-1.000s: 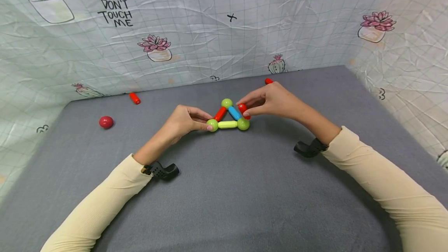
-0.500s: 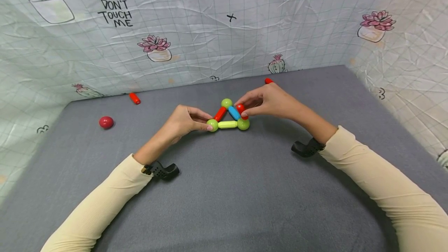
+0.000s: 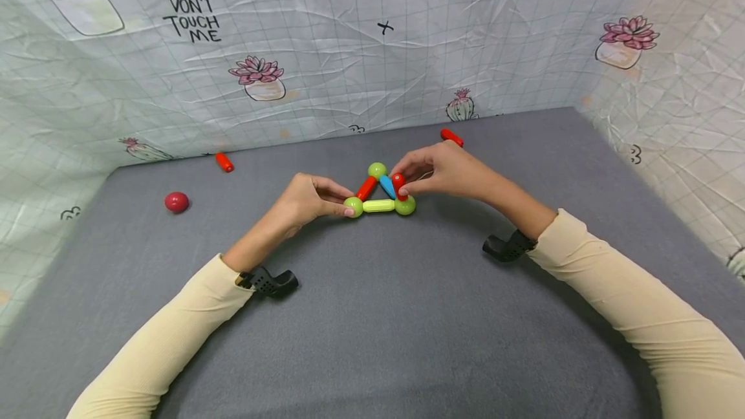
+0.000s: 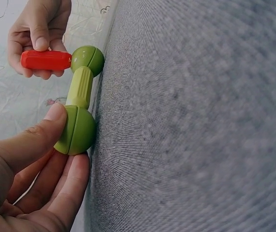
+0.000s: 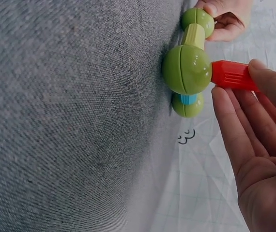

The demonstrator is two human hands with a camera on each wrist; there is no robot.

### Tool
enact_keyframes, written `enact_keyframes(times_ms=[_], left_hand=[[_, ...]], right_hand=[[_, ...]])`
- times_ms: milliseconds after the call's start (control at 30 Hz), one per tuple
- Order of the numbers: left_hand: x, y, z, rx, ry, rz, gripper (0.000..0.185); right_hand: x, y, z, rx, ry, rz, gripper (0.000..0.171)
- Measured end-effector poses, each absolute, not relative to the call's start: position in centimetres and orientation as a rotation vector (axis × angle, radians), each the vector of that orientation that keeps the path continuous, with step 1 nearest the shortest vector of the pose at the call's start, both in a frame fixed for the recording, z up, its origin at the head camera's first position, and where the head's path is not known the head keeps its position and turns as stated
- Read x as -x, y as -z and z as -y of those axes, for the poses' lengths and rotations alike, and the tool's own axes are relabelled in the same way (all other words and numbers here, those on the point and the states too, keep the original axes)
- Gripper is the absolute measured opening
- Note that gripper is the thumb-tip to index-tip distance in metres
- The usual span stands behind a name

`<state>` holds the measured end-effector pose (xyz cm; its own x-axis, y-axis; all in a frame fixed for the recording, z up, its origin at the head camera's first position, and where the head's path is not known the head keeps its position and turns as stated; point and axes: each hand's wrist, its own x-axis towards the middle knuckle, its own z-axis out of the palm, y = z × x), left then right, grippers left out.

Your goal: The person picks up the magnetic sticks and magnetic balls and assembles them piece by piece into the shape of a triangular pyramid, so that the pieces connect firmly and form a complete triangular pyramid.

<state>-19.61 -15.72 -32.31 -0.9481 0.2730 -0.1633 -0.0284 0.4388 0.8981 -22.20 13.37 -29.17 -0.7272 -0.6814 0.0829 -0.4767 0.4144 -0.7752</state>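
Note:
A flat triangle of building rods and green balls lies on the grey surface. Its sides are a yellow-green rod [image 3: 379, 205], a red rod [image 3: 367, 187] and a blue rod [image 3: 387, 185], with a green ball at each corner. My left hand [image 3: 305, 204] pinches the left corner ball [image 4: 80, 130] between thumb and fingers. Between its thumb and fingers my right hand [image 3: 439, 170] holds another red rod [image 5: 232, 75] upright over the right corner ball [image 5: 189, 70]; the rod's lower end meets that ball. The far corner ball [image 3: 377, 170] is untouched.
Toward the back left lie a loose red rod [image 3: 224, 161] and a dark red ball [image 3: 176, 202]. Another red rod [image 3: 451, 137] lies behind my right hand. A printed cloth [image 3: 349, 37] hangs along the back of the grey surface [image 3: 372, 315].
My right hand has moved slightly left and brought the red rod from a tilt to upright on the right corner ball. My left hand has kept its grip on the left ball.

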Motion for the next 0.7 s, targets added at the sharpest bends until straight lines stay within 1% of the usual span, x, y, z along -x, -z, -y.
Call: enact_keyframes(times_ms=[167,367,700], left_hand=[[19.44,32.11,15.68,-0.211,-1.502,-2.420,0.033],[19.46,31.99,15.67,-0.213,-1.489,-2.430,0.034],[19.54,32.24,15.68,-0.200,-1.514,-2.394,0.033]], right_hand=[[22.04,29.29,-12.96,1.025,1.143,-2.562,0.026],[21.95,29.52,-12.60,1.039,1.091,-2.656,0.028],[22.15,29.49,-13.54,0.982,1.204,-2.486,0.032]])
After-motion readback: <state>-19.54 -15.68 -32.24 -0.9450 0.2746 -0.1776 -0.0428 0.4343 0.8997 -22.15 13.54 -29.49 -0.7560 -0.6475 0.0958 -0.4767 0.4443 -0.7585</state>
